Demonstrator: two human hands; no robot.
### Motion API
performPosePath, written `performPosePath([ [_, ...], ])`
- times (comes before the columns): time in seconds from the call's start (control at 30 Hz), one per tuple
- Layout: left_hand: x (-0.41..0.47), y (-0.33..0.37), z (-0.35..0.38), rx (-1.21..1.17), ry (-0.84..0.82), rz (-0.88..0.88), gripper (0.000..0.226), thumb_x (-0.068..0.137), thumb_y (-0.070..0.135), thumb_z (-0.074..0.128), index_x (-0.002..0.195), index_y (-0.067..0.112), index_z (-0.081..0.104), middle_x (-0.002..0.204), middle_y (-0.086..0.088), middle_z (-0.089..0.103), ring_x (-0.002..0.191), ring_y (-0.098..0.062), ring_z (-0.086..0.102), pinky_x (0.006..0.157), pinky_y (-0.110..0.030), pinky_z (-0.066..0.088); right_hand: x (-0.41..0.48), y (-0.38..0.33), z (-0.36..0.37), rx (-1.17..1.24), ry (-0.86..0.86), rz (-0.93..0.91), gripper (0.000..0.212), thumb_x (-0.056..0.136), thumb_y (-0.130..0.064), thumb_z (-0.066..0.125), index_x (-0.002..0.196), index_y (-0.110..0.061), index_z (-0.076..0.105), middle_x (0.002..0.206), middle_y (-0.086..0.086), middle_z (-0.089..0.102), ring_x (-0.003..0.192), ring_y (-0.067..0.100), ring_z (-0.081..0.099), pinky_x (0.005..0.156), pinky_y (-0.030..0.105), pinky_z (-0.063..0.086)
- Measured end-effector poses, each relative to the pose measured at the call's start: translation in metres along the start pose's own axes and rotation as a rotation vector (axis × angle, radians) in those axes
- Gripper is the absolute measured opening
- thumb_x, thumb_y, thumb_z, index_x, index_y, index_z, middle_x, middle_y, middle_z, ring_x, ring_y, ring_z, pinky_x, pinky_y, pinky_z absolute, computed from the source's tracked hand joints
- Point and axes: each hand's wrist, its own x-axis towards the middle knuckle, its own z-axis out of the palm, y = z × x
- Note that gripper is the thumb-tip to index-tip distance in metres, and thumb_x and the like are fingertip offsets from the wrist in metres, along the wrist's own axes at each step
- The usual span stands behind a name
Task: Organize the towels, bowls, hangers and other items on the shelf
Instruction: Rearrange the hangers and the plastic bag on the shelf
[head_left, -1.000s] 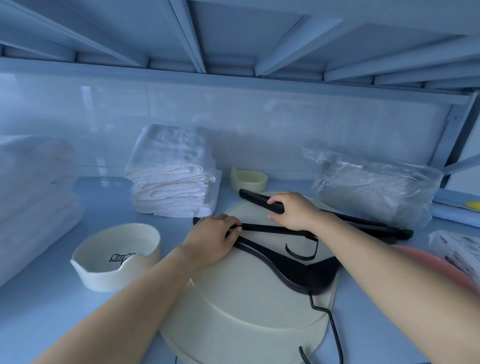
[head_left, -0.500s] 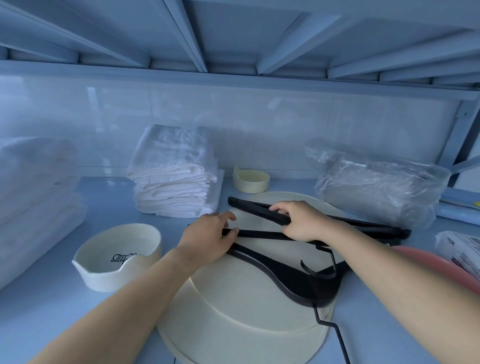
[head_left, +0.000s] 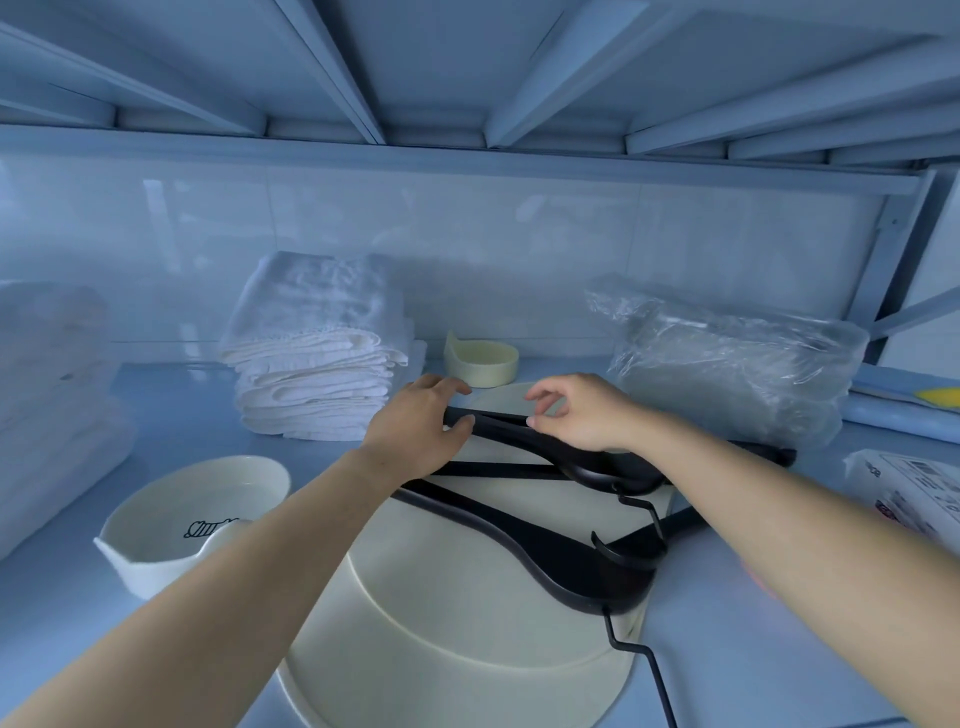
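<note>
Now: both hands are on the upper black plastic coat hanger, which lies across the upturned round cream basin on the pale blue shelf. The left hand grips its left tip, thumb beneath, fingers over. The right hand pinches the same arm just beside it, thumb and forefinger closed on the bar. A second black hanger lies nearer, also on the basin. Behind and to the left is a stack of folded white towels; behind the hands, a small cream notched bowl; front left, a white bowl with a black drawing inside.
</note>
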Motion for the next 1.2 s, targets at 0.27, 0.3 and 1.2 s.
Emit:
performPosePath([
  [0.27, 0.018, -0.001, 0.007, -0.032, 0.003, -0.041, 0.038, 0.090, 0.036, 0.050, 0.126, 0.024, 0.050, 0.125, 0.001, 0.051, 0.099, -0.017, 0.053, 0.080, -0.033, 0.048, 0.034, -0.004, 0.003, -0.013, -0.019, -0.043, 0.032, 0.086, -0.027, 0.062, 0.117, -0.023, 0.060, 0.108, -0.010, 0.063, 0.091, 0.008, 0.056, 0.081, 0.020, 0.039],
  [0.3, 0.021, -0.002, 0.008, -0.028, 0.006, -0.040, 0.038, 0.090, 0.036, 0.050, 0.126, 0.024, 0.050, 0.126, 0.001, 0.051, 0.101, -0.017, 0.053, 0.080, -0.031, 0.047, 0.039, -0.005, 0.002, -0.022, -0.018, -0.051, 0.032, 0.086, -0.028, 0.062, 0.118, -0.023, 0.060, 0.109, -0.009, 0.063, 0.092, 0.009, 0.055, 0.081, 0.019, 0.037],
  [1.2, 0.052, -0.033, 0.056, -0.130, 0.112, -0.089, 0.027, 0.089, 0.029, 0.053, 0.114, 0.021, 0.058, 0.112, 0.001, 0.057, 0.090, -0.010, 0.053, 0.078, -0.024, 0.043, 0.140, 0.010, 0.033, -0.310, -0.103, -0.075, 0.060, 0.094, -0.027, 0.050, 0.147, -0.015, 0.024, 0.154, 0.006, 0.025, 0.139, 0.024, 0.027, 0.111, 0.028, 0.025],
])
